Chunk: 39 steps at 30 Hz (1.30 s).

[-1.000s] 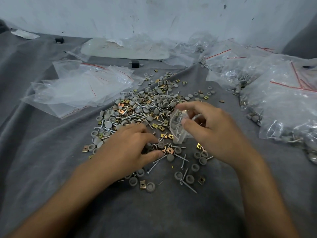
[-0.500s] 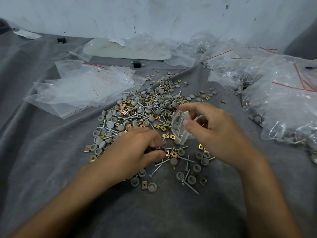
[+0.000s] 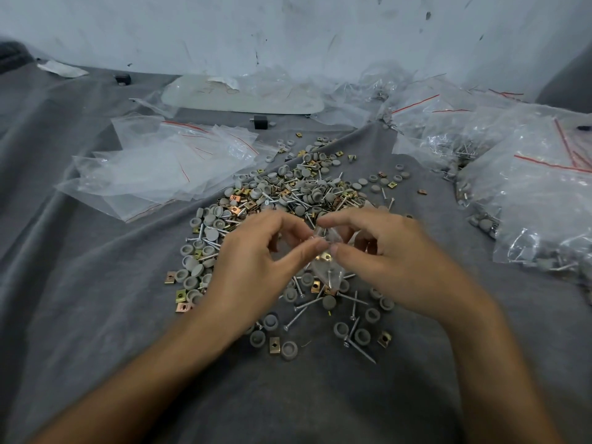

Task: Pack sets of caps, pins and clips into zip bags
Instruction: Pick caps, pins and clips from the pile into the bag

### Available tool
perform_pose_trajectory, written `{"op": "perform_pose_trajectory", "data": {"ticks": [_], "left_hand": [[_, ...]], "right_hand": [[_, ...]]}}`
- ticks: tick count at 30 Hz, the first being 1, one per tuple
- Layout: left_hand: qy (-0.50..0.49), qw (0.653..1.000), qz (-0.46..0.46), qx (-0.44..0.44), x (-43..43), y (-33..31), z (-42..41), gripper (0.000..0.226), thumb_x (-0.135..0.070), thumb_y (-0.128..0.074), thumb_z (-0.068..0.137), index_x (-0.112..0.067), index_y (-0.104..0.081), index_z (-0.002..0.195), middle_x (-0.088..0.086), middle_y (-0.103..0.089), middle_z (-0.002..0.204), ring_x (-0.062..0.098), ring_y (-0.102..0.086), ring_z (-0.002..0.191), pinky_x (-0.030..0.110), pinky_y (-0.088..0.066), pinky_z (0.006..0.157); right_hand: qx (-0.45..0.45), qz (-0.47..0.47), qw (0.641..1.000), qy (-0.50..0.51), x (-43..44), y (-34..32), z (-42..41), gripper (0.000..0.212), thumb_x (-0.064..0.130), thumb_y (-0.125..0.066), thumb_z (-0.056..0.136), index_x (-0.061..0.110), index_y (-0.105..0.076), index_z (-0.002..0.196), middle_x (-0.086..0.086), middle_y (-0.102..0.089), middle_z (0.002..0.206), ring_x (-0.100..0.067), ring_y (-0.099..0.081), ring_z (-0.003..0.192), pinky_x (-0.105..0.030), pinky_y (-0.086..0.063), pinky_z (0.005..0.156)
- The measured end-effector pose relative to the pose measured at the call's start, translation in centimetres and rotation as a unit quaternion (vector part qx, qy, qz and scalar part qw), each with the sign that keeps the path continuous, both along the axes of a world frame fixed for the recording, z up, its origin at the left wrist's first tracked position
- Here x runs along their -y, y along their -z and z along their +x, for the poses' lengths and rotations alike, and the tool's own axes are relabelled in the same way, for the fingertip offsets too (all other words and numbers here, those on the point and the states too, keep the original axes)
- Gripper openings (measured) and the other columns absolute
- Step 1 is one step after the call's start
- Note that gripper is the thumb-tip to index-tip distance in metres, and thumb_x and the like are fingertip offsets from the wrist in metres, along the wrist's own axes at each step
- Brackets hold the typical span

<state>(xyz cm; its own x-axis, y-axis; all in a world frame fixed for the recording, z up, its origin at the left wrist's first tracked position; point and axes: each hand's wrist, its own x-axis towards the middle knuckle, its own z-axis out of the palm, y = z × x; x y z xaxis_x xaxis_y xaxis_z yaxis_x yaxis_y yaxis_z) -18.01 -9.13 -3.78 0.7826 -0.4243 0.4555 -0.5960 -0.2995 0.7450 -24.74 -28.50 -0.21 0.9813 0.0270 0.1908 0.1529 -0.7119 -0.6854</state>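
A heap of grey caps, silver pins and brass clips [image 3: 288,200] lies spread on the grey cloth. Above its near edge my right hand [image 3: 394,261] pinches a small clear zip bag [image 3: 326,270] by its mouth, thumb and forefinger holding it apart. My left hand [image 3: 256,267] meets it at the bag's mouth, fingertips pinched together over the opening; a brass clip [image 3: 325,257] shows just under them. What the left fingers hold is too blurred to name.
Empty zip bags [image 3: 166,168] with red seal lines lie in a pile at the left. Filled bags [image 3: 528,193] crowd the right side. Loose caps, pins and clips [image 3: 355,334] lie scattered near me. A white wall closes the back.
My left hand has lifted off the heap and risen to the bag's mouth. My right hand has kept hold of the bag, almost in place.
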Motion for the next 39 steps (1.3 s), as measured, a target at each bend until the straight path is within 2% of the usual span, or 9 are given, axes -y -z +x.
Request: {"op": "perform_pose_trajectory", "data": {"ticks": [5, 10, 14, 20, 26, 29, 33, 37, 39], "left_hand": [[0.025, 0.998, 0.058, 0.021, -0.8, -0.4, 1.3, 0.021, -0.060, -0.060, 0.088, -0.042, -0.068, 0.097, -0.023, -0.062, 0.089, -0.005, -0.055, 0.083, 0.027, -0.040, 0.070], [0.065, 0.946, 0.317, 0.027, -2.3, -0.1, 1.8, 0.054, -0.083, -0.050, 0.076, -0.043, -0.063, 0.110, -0.027, -0.049, 0.095, -0.002, -0.043, 0.096, 0.031, -0.038, 0.086], [0.054, 0.924, 0.376, 0.050, -1.9, 0.0, 1.3, 0.058, -0.084, -0.040, 0.075, -0.045, -0.057, 0.115, -0.024, -0.045, 0.101, 0.002, -0.033, 0.098, 0.029, -0.028, 0.089], [0.052, 0.933, 0.351, 0.068, -1.9, -0.1, 1.3, 0.042, -0.071, -0.043, 0.087, -0.041, -0.063, 0.107, -0.020, -0.052, 0.096, 0.004, -0.042, 0.093, 0.030, -0.033, 0.085], [-0.008, 0.968, 0.231, 0.095, -2.4, -0.3, 2.2, 0.016, -0.036, -0.056, 0.098, -0.029, -0.071, 0.098, -0.016, -0.066, 0.087, 0.005, -0.057, 0.085, 0.030, -0.046, 0.076], [-0.006, 0.994, 0.110, 0.007, -2.4, -0.2, 2.3, 0.012, -0.038, -0.058, 0.098, -0.034, -0.069, 0.099, -0.015, -0.068, 0.085, 0.006, -0.061, 0.080, 0.023, -0.047, 0.065], [0.077, 0.993, -0.048, -0.075, -1.3, -0.3, 1.5, 0.013, -0.034, -0.060, 0.099, -0.030, -0.072, 0.104, 0.002, -0.072, 0.088, 0.024, -0.066, 0.078, 0.041, -0.054, 0.069], [0.150, 0.981, -0.048, -0.114, -0.4, 0.3, 0.6, 0.015, -0.027, -0.060, 0.099, -0.030, -0.072, 0.109, -0.009, -0.073, 0.091, 0.002, -0.065, 0.075, 0.018, -0.050, 0.063], [0.136, 0.988, 0.009, -0.074, -0.5, 0.6, 0.8, 0.021, -0.029, -0.058, 0.101, -0.033, -0.068, 0.119, -0.017, -0.071, 0.100, -0.001, -0.065, 0.088, 0.020, -0.049, 0.071]], "right_hand": [[0.028, 0.007, 0.999, 0.033, 0.7, 0.3, 0.1, 0.028, 0.026, -0.067, 0.095, 0.040, -0.068, 0.120, 0.014, -0.062, 0.089, -0.005, -0.061, 0.073, -0.012, -0.042, 0.063], [0.041, 0.024, 0.997, 0.053, 1.2, 0.3, -0.1, 0.029, 0.025, -0.067, 0.096, 0.038, -0.069, 0.121, 0.018, -0.059, 0.090, -0.002, -0.058, 0.067, -0.008, -0.041, 0.062], [0.036, 0.032, 0.997, 0.053, 1.2, 0.2, -0.2, 0.029, 0.023, -0.067, 0.095, 0.037, -0.070, 0.120, 0.014, -0.060, 0.091, -0.004, -0.057, 0.064, -0.009, -0.040, 0.061], [0.032, 0.028, 0.998, 0.051, 1.3, 0.1, -0.2, 0.028, 0.024, -0.068, 0.096, 0.038, -0.069, 0.119, 0.012, -0.060, 0.091, -0.004, -0.057, 0.066, -0.008, -0.040, 0.061], [0.027, 0.015, 0.998, 0.047, 1.3, 0.2, -0.3, 0.027, 0.025, -0.068, 0.096, 0.040, -0.069, 0.119, 0.014, -0.059, 0.091, -0.002, -0.057, 0.069, -0.007, -0.041, 0.064], [0.014, 0.009, 0.999, 0.038, 1.2, 0.2, -0.3, 0.028, 0.027, -0.066, 0.097, 0.041, -0.067, 0.121, 0.014, -0.058, 0.089, -0.003, -0.058, 0.070, -0.009, -0.041, 0.064], [0.003, -0.012, 0.999, 0.033, 0.8, 0.3, 0.0, 0.029, 0.028, -0.066, 0.096, 0.040, -0.067, 0.122, 0.019, -0.058, 0.094, -0.004, -0.060, 0.080, -0.013, -0.039, 0.066], [0.006, -0.024, 0.999, 0.026, 0.4, 0.3, 0.1, 0.031, 0.025, -0.068, 0.094, 0.037, -0.069, 0.123, 0.019, -0.057, 0.097, -0.005, -0.060, 0.084, -0.014, -0.041, 0.069], [0.005, -0.014, 1.000, 0.025, 0.5, 0.3, 0.1, 0.030, 0.023, -0.067, 0.094, 0.036, -0.069, 0.121, 0.017, -0.057, 0.096, -0.006, -0.060, 0.081, -0.013, -0.040, 0.068]]}}
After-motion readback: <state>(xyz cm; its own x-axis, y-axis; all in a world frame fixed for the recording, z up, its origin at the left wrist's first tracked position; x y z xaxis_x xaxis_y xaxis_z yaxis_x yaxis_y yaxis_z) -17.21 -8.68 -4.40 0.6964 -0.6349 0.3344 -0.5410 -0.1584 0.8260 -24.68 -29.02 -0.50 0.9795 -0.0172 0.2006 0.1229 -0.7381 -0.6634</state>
